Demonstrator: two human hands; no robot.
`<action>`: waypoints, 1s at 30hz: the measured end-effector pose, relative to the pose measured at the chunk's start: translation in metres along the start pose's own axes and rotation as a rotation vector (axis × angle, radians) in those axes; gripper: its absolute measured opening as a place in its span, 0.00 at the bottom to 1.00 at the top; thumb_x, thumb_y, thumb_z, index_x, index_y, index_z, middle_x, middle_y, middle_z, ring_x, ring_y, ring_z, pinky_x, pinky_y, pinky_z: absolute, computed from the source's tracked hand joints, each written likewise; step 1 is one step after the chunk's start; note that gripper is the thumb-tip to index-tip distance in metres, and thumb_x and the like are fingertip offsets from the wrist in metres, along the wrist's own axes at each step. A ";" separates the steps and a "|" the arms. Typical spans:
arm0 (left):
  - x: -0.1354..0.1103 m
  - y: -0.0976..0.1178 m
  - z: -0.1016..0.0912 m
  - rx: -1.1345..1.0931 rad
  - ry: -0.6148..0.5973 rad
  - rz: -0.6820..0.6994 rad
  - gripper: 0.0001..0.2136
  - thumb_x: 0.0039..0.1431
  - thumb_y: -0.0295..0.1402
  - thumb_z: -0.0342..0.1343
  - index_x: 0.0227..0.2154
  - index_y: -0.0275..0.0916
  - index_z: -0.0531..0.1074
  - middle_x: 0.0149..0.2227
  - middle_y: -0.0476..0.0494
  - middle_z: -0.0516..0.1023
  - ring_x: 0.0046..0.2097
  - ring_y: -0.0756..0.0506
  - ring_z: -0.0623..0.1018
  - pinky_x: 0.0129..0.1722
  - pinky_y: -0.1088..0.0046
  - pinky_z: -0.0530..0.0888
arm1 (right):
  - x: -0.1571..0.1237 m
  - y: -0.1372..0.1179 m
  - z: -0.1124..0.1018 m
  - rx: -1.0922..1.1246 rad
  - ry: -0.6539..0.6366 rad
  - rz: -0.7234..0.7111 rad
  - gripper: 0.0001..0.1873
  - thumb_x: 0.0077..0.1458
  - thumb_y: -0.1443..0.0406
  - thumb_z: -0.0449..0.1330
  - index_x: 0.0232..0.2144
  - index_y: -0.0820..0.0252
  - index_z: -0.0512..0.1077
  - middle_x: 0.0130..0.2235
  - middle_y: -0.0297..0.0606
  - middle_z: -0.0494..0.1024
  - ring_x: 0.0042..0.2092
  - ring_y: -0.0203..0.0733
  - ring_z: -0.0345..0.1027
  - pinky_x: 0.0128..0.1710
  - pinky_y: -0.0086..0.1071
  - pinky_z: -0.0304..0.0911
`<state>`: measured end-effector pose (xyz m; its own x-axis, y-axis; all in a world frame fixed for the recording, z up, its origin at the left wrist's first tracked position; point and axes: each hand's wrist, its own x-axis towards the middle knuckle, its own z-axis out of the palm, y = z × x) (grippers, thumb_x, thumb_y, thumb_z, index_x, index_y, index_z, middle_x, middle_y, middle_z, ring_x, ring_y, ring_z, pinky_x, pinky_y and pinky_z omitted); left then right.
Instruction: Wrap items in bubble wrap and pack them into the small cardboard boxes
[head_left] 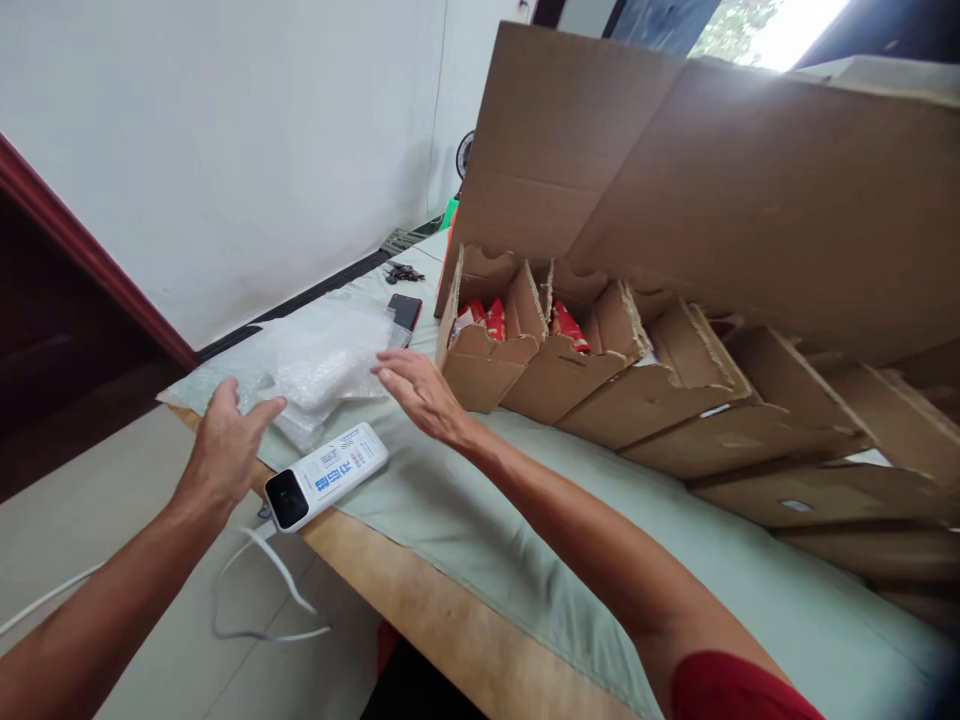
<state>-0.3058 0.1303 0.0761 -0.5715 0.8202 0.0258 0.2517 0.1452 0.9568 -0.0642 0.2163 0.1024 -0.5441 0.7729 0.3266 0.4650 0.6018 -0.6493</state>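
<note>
A crumpled piece of clear bubble wrap (322,365) lies on the pale green cloth, between my two hands. My left hand (229,435) is at its near left side, thumb and fingers apart, holding nothing. At the wrap's right edge is my right hand (420,395), fingers stretched out and nothing in its grasp; whether the fingertips touch the plastic I cannot tell. Nearer to me, a white power bank (330,475) with a black display end and blue printing rests at the table edge. A white cable (281,575) hangs down beside it.
A row of open cardboard boxes (600,370) fills the right side, with red packets (568,325) inside some. A large cardboard panel (675,190) stands behind them. Farther back lie a dark phone (405,311) and keys (403,272). The bare wooden table edge (420,590) runs along the front.
</note>
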 end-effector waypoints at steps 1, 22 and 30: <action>-0.012 0.004 -0.002 -0.001 0.001 0.013 0.38 0.53 0.47 0.64 0.64 0.36 0.62 0.67 0.30 0.64 0.71 0.29 0.60 0.70 0.45 0.56 | -0.022 -0.002 -0.005 0.040 0.012 -0.016 0.15 0.71 0.61 0.54 0.47 0.60 0.79 0.57 0.44 0.79 0.61 0.45 0.69 0.64 0.45 0.58; -0.334 -0.050 0.209 0.210 -0.860 1.318 0.33 0.63 0.30 0.57 0.70 0.44 0.57 0.74 0.33 0.52 0.74 0.30 0.55 0.60 0.49 0.75 | -0.500 0.005 -0.261 -0.740 0.790 0.616 0.12 0.63 0.63 0.58 0.46 0.54 0.78 0.49 0.44 0.84 0.52 0.51 0.77 0.55 0.49 0.71; -0.342 -0.067 0.215 0.171 -0.702 1.267 0.32 0.64 0.27 0.54 0.69 0.50 0.56 0.71 0.35 0.59 0.73 0.30 0.56 0.69 0.41 0.61 | -0.531 0.080 -0.414 -1.139 0.614 0.914 0.26 0.47 0.69 0.66 0.51 0.58 0.77 0.64 0.52 0.72 0.67 0.72 0.57 0.59 0.69 0.56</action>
<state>0.0408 -0.0410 -0.0594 0.5777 0.5350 0.6165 0.4029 -0.8437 0.3546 0.5513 -0.0626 0.1616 0.4235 0.7343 0.5305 0.8759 -0.4814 -0.0328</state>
